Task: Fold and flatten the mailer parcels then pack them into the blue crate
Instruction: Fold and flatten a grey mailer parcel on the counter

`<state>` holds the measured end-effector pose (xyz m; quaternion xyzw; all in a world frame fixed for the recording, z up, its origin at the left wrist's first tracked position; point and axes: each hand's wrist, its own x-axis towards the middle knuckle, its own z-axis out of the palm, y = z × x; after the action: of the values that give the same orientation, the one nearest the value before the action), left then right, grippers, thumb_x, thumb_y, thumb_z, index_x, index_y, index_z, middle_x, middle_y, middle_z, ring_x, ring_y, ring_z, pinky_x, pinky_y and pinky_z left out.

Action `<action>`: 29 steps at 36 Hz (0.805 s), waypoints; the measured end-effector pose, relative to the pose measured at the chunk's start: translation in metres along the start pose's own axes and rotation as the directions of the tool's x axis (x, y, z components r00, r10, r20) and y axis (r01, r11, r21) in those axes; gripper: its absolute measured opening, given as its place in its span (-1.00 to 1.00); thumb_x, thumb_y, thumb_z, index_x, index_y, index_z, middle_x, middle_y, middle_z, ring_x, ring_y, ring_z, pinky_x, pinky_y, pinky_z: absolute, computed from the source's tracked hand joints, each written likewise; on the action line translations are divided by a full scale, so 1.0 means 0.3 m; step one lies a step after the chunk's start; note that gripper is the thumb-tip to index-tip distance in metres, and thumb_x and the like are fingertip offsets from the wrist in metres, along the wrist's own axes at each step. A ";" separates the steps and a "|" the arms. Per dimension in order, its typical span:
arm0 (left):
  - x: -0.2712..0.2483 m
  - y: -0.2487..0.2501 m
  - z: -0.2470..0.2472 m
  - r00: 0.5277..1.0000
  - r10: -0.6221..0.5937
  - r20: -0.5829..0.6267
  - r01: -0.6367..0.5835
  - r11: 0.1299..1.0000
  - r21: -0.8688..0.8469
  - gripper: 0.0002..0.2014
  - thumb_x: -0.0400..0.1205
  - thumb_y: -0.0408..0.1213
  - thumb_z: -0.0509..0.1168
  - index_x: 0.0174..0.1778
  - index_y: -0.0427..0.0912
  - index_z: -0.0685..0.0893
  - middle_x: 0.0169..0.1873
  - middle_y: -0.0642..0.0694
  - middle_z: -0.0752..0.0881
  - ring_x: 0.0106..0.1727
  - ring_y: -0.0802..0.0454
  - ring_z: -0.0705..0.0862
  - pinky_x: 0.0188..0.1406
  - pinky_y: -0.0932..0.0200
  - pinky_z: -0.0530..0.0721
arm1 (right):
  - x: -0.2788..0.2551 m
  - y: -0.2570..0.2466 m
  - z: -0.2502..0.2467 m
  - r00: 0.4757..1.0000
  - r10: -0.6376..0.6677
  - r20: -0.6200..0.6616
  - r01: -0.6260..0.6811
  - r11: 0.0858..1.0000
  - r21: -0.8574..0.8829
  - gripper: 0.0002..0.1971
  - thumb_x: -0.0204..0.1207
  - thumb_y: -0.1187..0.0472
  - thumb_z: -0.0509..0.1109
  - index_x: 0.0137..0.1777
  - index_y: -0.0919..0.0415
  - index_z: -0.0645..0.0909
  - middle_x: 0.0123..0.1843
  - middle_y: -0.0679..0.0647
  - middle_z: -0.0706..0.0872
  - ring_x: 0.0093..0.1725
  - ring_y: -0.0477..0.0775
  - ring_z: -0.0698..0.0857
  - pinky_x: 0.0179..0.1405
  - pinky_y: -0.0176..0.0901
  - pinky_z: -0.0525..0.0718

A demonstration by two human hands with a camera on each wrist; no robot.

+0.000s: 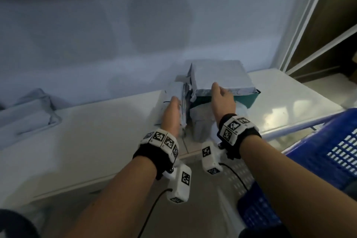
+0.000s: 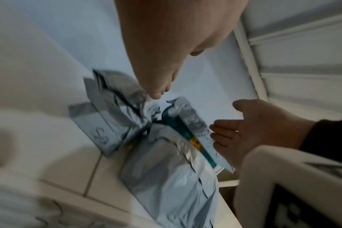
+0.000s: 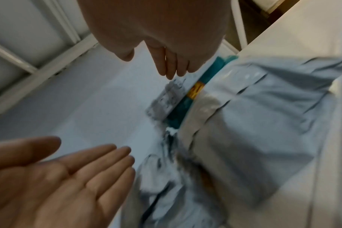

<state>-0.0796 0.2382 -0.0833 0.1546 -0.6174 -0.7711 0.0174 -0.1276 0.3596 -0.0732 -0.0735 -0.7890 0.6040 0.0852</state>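
Observation:
Several grey mailer parcels are heaped where two white tables meet. One flat parcel (image 1: 220, 77) lies on a teal box (image 1: 249, 98). My right hand (image 1: 218, 88) reaches over its near edge with straight fingers (image 3: 170, 67), holding nothing. A crumpled parcel (image 1: 173, 91) stands to the left, and my left hand (image 1: 173, 100) hovers by it, palm open (image 3: 68, 169). A puffy parcel (image 2: 170, 177) sags in the gap below both hands. The blue crate (image 1: 338, 150) stands low at my right.
More grey parcels (image 1: 29, 114) lie on the left table (image 1: 87, 141) by the wall. The right table (image 1: 289, 102) has a glossy top. A white door frame (image 1: 301, 25) rises at the far right. Tiled floor (image 1: 189, 147) shows between the tables.

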 end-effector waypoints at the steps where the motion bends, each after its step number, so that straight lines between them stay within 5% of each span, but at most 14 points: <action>1: -0.012 0.016 -0.031 1.000 0.009 0.001 -0.009 1.000 -0.006 -0.67 0.76 -0.07 0.03 0.21 -0.16 0.59 0.18 -0.01 0.59 0.10 0.18 0.49 0.07 0.43 0.42 | -0.022 -0.020 0.037 1.000 -0.007 0.030 0.007 1.000 0.005 -0.60 0.64 -0.16 0.09 0.06 0.13 0.60 0.07 0.12 0.66 0.10 0.12 0.59 0.22 -0.06 0.51; 4: -0.051 0.072 -0.176 0.996 0.066 -0.066 -0.067 0.998 -0.014 -0.60 0.79 -0.09 -0.04 0.37 -0.21 0.55 0.22 0.06 0.68 0.29 0.13 0.53 0.17 0.47 0.40 | -0.103 -0.082 0.179 0.989 -0.032 0.142 0.033 0.999 -0.007 -0.55 0.67 -0.15 0.10 0.22 0.15 0.65 0.18 0.19 0.70 0.17 0.19 0.62 0.25 -0.04 0.53; 7: -0.070 0.107 -0.357 0.982 0.088 -0.167 -0.088 0.996 0.009 -0.46 0.78 0.02 -0.04 0.61 -0.20 0.30 0.59 -0.06 0.36 0.60 0.04 0.31 0.48 0.21 0.23 | -0.202 -0.142 0.334 0.960 -0.047 0.275 0.037 0.998 0.041 -0.46 0.66 -0.17 0.12 0.43 0.19 0.55 0.41 0.18 0.61 0.41 0.22 0.55 0.45 0.04 0.45; 12: -0.113 0.147 -0.629 0.947 0.077 -0.311 -0.102 0.993 -0.065 -0.47 0.78 0.02 -0.03 0.62 -0.18 0.29 0.58 -0.06 0.37 0.54 0.06 0.37 0.28 0.27 0.27 | -0.346 -0.191 0.573 0.900 -0.059 0.432 0.026 0.996 0.082 -0.40 0.65 -0.21 0.12 0.52 0.18 0.47 0.50 0.11 0.54 0.48 0.18 0.50 0.50 0.07 0.43; 15: -0.112 0.162 -0.789 0.912 0.079 -0.402 -0.110 0.992 -0.055 -0.49 0.77 0.03 -0.01 0.59 -0.15 0.36 0.41 0.01 0.52 0.19 0.19 0.51 0.17 0.34 0.37 | -0.412 -0.201 0.717 0.858 -0.054 0.511 0.038 0.998 0.042 -0.40 0.64 -0.23 0.11 0.53 0.14 0.47 0.53 0.08 0.52 0.50 0.16 0.48 0.52 0.08 0.41; 22: -0.075 0.171 -1.097 0.818 0.043 -0.573 -0.113 0.990 -0.087 -0.59 0.78 0.02 -0.01 0.46 -0.06 0.45 0.21 0.03 0.49 0.07 0.22 0.47 0.15 0.32 0.29 | -0.491 -0.183 0.988 0.749 -0.064 0.659 0.100 0.995 -0.017 -0.49 0.69 -0.17 0.09 0.39 0.15 0.58 0.41 0.06 0.62 0.41 0.14 0.55 0.47 0.02 0.44; 29: -0.017 0.169 -1.330 0.726 -0.045 -0.686 -0.121 0.974 -0.192 -0.45 0.74 0.08 0.06 0.62 -0.11 0.30 0.55 -0.02 0.36 0.57 0.02 0.29 0.33 0.25 0.17 | -0.502 -0.119 1.209 0.655 -0.038 0.755 0.206 0.970 -0.130 -0.45 0.68 -0.19 0.09 0.54 0.11 0.46 0.54 0.03 0.51 0.52 0.10 0.45 0.56 -0.09 0.33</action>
<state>0.0207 -0.1505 -0.1094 0.4127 -0.4796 -0.7229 0.2775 -0.0622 -0.0239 -0.1384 0.2257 -0.8149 0.4893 -0.2135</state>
